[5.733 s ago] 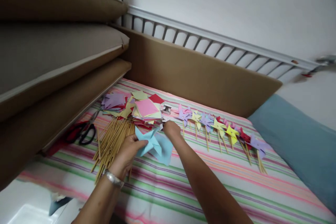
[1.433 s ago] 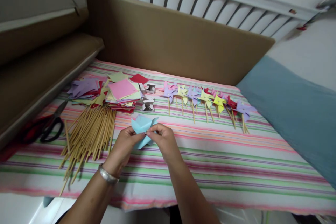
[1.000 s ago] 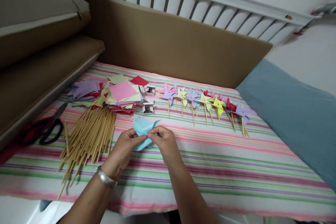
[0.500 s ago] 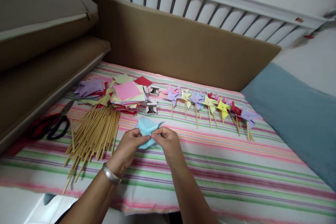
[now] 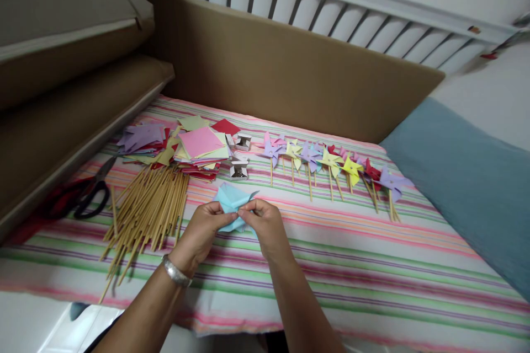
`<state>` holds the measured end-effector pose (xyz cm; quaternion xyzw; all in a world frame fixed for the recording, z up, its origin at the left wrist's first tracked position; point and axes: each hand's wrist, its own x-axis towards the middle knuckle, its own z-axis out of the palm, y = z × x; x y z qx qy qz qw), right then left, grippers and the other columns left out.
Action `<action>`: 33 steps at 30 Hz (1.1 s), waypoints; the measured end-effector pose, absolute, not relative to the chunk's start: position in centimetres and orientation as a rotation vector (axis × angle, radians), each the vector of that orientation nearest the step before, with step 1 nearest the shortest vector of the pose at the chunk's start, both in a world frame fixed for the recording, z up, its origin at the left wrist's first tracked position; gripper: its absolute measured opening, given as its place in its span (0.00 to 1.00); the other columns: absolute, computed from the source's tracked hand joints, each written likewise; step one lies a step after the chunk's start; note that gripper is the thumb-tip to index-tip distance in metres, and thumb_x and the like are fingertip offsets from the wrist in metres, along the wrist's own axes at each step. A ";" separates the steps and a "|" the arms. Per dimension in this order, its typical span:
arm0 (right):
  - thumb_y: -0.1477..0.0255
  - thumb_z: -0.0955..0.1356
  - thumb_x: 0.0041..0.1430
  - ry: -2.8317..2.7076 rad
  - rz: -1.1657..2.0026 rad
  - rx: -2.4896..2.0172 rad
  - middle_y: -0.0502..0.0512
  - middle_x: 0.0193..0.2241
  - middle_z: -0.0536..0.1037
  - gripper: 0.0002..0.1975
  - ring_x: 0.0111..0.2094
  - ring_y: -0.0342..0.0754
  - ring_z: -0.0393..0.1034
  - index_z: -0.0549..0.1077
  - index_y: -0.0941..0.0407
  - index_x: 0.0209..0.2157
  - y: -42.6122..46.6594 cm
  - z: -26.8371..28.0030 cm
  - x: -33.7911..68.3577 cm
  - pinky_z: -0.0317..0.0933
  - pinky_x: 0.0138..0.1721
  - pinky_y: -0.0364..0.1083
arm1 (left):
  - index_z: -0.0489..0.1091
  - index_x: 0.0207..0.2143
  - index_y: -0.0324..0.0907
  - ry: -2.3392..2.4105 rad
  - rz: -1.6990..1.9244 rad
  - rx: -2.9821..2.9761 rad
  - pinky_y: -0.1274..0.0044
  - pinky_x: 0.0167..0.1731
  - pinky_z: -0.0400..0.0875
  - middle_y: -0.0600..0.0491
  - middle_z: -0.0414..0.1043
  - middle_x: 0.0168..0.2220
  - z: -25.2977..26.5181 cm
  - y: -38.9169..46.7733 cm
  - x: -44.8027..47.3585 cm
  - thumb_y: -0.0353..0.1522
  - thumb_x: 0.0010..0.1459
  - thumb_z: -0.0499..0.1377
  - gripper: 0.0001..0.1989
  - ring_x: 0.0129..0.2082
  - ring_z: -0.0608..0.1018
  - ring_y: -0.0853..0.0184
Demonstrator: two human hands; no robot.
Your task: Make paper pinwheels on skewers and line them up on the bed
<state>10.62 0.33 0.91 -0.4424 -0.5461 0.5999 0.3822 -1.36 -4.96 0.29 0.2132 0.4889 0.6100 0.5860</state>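
A light blue paper pinwheel (image 5: 232,198), its corners folded inward, is held between my two hands above the striped cloth. My left hand (image 5: 206,226) pinches its left side, thumb near the centre. From the right, my right hand (image 5: 264,223) pinches the folds at the middle, and the two thumb tips nearly meet there. Whatever lies under the fingertips is too small to make out. Thin wooden sticks (image 5: 147,209) lie in a heap to the left of my left hand. Beyond the pinwheel stand two small open boxes, a nearer one (image 5: 239,170) and a farther one (image 5: 243,142).
Stacks of coloured paper squares (image 5: 201,146) and cut paper pieces (image 5: 143,140) lie at the back left. Black-handled scissors (image 5: 93,193) rest beside the sticks. Several pinwheels on sticks (image 5: 331,162) form a row at the back right. A brown board (image 5: 269,71) borders the far side.
Both hands stay almost in place on the blue paper. The right thumb has shifted slightly at the centre, and the small bright spot there is now covered.
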 end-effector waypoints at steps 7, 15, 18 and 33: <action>0.71 0.70 0.41 -1.484 1.458 -1.113 0.48 0.19 0.71 0.05 0.23 0.43 0.62 0.71 0.56 0.20 0.4 0.6 10.8 0.57 0.25 0.42 | 0.76 0.28 0.38 1.111 1.433 0.476 0.79 0.27 0.65 0.52 0.76 0.25 0.4 -4.9 -1.2 0.32 0.36 0.69 0.13 0.23 0.74 0.70; 0.74 0.68 0.43 -1.527 1.409 -1.038 0.47 0.24 0.71 0.05 0.29 0.44 0.65 0.67 0.54 0.26 0.3 0.6 10.6 0.58 0.31 0.42 | 0.77 0.29 0.38 1.017 1.431 0.481 0.79 0.29 0.65 0.51 0.77 0.26 0.3 -5.0 -1.2 0.32 0.37 0.69 0.12 0.25 0.74 0.70; 0.74 0.68 0.44 -1.553 1.398 -1.046 0.48 0.25 0.72 0.06 0.31 0.45 0.67 0.67 0.54 0.27 0.1 0.9 10.5 0.58 0.32 0.43 | 0.77 0.28 0.38 1.016 1.459 0.479 0.78 0.29 0.66 0.52 0.77 0.26 0.3 -5.0 -1.3 0.32 0.37 0.69 0.12 0.25 0.74 0.70; 0.69 0.71 0.45 -1.385 1.365 -1.098 0.53 0.28 0.79 0.09 0.35 0.49 0.72 0.73 0.56 0.31 0.5 1.4 11.0 0.62 0.40 0.48 | 0.76 0.31 0.38 1.123 1.714 0.519 0.74 0.35 0.68 0.50 0.78 0.30 1.7 -5.9 -4.9 0.32 0.37 0.68 0.14 0.30 0.76 0.65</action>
